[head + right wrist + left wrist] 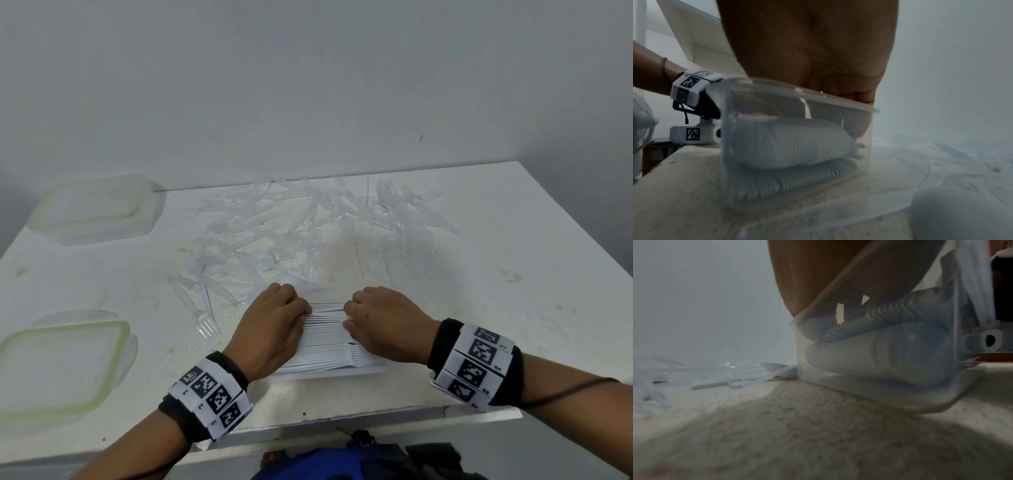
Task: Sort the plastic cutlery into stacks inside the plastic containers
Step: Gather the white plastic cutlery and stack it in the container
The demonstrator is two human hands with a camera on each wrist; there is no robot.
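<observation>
A clear plastic container (329,371) stands near the table's front edge, holding a stack of white spoons (327,332) lying flat. My left hand (294,311) curls over the stack's left end and my right hand (356,315) over its right end, both reaching down inside the container. Through the container wall (838,386) the left wrist view shows my left hand (838,318) with fingers on the handles above a row of spoon bowls (879,353). In the right wrist view my right hand (818,113) grips the top row of spoon bowls (789,142) below the rim (838,100).
A scattered pile of clear plastic cutlery (308,226) covers the table behind the container. A translucent lidded box (96,209) sits at the far left, and a green-rimmed lid (61,363) lies at the near left. A wall rises behind the table.
</observation>
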